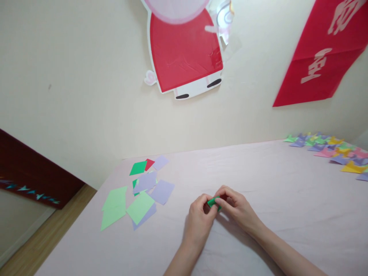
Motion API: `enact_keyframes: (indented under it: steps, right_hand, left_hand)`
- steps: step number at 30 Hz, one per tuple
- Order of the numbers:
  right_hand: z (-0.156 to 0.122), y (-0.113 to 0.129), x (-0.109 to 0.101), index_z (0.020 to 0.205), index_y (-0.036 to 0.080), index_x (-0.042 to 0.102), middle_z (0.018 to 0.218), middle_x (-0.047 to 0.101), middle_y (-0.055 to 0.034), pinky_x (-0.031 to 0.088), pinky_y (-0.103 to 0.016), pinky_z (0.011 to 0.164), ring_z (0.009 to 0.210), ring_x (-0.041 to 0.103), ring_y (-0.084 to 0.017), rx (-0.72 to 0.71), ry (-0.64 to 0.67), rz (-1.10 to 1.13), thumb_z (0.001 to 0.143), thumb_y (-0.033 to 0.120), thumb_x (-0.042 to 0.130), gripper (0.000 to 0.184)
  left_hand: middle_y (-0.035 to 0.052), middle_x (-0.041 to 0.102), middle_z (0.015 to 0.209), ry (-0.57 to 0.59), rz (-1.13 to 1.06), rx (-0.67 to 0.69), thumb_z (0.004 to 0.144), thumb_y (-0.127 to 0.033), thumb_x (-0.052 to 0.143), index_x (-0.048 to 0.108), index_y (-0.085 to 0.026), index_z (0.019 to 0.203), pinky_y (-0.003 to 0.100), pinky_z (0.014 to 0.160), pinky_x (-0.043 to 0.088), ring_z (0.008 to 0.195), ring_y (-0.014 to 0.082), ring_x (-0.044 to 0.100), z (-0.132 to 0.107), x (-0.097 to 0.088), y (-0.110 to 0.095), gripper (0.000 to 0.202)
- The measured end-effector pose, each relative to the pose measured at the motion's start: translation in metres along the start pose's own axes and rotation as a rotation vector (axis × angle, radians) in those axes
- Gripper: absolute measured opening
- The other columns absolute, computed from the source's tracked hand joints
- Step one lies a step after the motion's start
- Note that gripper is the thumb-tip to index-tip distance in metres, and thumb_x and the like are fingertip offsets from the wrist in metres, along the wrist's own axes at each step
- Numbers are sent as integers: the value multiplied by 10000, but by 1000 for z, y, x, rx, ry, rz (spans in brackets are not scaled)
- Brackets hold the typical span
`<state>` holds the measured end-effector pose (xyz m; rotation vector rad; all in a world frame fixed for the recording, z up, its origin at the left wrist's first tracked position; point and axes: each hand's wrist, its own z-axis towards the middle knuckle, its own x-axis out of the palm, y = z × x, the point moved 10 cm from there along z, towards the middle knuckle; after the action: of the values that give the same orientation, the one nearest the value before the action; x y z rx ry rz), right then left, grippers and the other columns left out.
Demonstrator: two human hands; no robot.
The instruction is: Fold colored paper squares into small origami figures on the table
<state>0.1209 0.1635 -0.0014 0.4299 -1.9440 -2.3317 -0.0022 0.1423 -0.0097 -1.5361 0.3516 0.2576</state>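
The little paper (212,202) is all green; flat sheets (145,182) at its 9 o'clock are mint, lilac, darker green plus some red. Folded pieces (341,152) toward 2 o'clock mix yellow, pink, lilac and mint, and the 1 o'clock banner (323,57) is red with white lettering.

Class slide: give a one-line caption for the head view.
Left hand and right hand pinch green paper, with flat sheets at left, folded shapes at right.
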Motion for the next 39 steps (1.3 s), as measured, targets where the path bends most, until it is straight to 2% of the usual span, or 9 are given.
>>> enact_keyframes:
  steps: [10, 15, 22, 28, 32, 34, 36, 37, 39]
  right_hand:
    - [1, -13, -8, 802, 178, 624, 697, 595, 13, 455, -262, 629, 646, 560, -143, 100, -85, 244, 818, 496, 667, 322]
    - [-1, -5, 4, 774, 186, 621, 681, 580, 15, 442, -258, 577, 590, 555, -136, 59, 11, 127, 858, 450, 628, 277]
    - [1, -5, -7, 717, 176, 632, 661, 579, 10, 433, -261, 619, 644, 535, -149, 80, -62, 80, 820, 438, 624, 282]
    - [5, -1, -12, 895, 191, 638, 796, 636, -1, 448, -266, 701, 746, 578, -160, 44, -5, -8, 881, 386, 550, 215]
    - [5, -3, -12, 975, 219, 562, 703, 565, 42, 420, -255, 630, 661, 534, -145, 12, 18, -58, 925, 369, 501, 170]
    - [4, -4, -6, 980, 228, 549, 668, 543, 52, 409, -256, 618, 635, 521, -145, 0, 73, -166, 937, 321, 485, 121]
    - [3, -1, 1, 951, 223, 576, 703, 570, 25, 422, -272, 653, 681, 540, -160, -44, 123, -325, 926, 247, 492, 90]
    - [3, 1, 4, 924, 216, 597, 739, 589, 1, 432, -285, 680, 723, 549, -172, -78, 137, -409, 916, 209, 494, 103]
    - [2, 8, 9, 882, 200, 632, 821, 614, -49, 443, -316, 739, 818, 553, -199, -149, 151, -561, 902, 149, 486, 156]
  left_hand:
    - [-31, 682, 719, 55, -65, -33, 939, -388, 510, 576, -215, 773, 235, 638, 402, 665, 150, 609, -4, 9, -1, 249]
    - [-25, 670, 668, 59, 168, 55, 953, -306, 471, 560, -223, 721, 244, 671, 396, 670, 158, 608, -6, 10, -10, 262]
    - [-56, 596, 551, 111, 22, -49, 937, -394, 484, 486, -221, 698, 218, 544, 368, 492, 121, 542, -9, 15, -3, 295]
    - [-43, 601, 562, 62, -23, -107, 938, -433, 469, 510, -213, 704, 219, 525, 359, 483, 118, 522, -8, 10, 8, 323]
    - [-49, 497, 491, 102, 110, -139, 959, -465, 418, 514, -218, 674, 239, 487, 312, 442, 132, 459, -13, 5, 6, 388]
    - [-25, 524, 548, 66, 313, -77, 964, -393, 429, 520, -219, 668, 257, 544, 342, 525, 158, 502, -18, -7, -6, 355]
    - [20, 627, 767, -17, 536, 121, 932, -252, 485, 574, -219, 778, 304, 701, 405, 753, 204, 576, -24, -19, -30, 181]
    - [36, 653, 908, 12, 585, 241, 919, -180, 482, 598, -223, 862, 332, 787, 415, 875, 217, 583, -28, -16, -40, 136]
    - [47, 629, 1149, 129, 623, 434, 901, -78, 457, 604, -239, 1033, 363, 916, 403, 1078, 219, 548, -38, -3, -51, 255]
